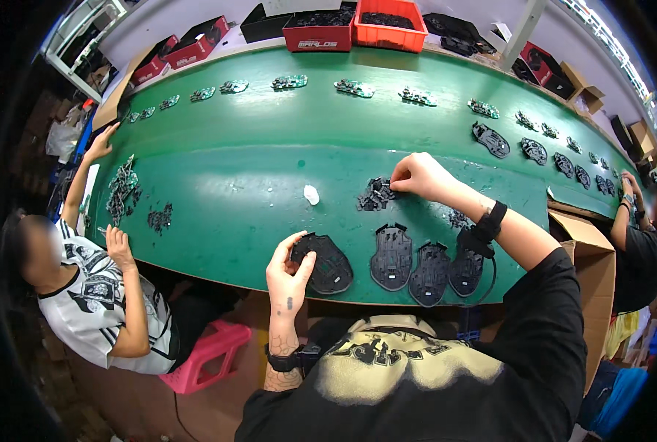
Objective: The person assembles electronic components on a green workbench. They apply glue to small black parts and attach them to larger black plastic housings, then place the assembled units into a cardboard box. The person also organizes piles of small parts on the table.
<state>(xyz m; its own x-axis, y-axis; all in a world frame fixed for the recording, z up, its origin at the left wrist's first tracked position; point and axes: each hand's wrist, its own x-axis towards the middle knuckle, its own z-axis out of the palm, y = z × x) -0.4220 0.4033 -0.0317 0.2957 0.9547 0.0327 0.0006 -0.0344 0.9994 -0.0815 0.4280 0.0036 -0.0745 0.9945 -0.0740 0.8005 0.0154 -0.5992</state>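
My left hand (288, 271) grips a black computer mouse bottom shell (328, 267) by its upper left edge, thumb over the top, near the bench's front edge. My right hand (420, 177) reaches forward with fingers pinched at the right side of a pile of small black plastic parts (373, 196). Whatever is between those fingertips is too small to make out. Three more black mouse shells lie in a row to the right: one (391, 258), a second (428, 274), and a third (465, 269) partly under my right wrist strap. A small white lump (311, 194) sits left of the pile.
Green circuit boards (354, 88) line the far strip of the green bench (232, 169), with black shells (490, 140) at right. Bins, including an orange crate (389, 26), stand behind. A co-worker (100, 295) sits left by a board heap (122, 190); a cardboard box (590, 272) stands right.
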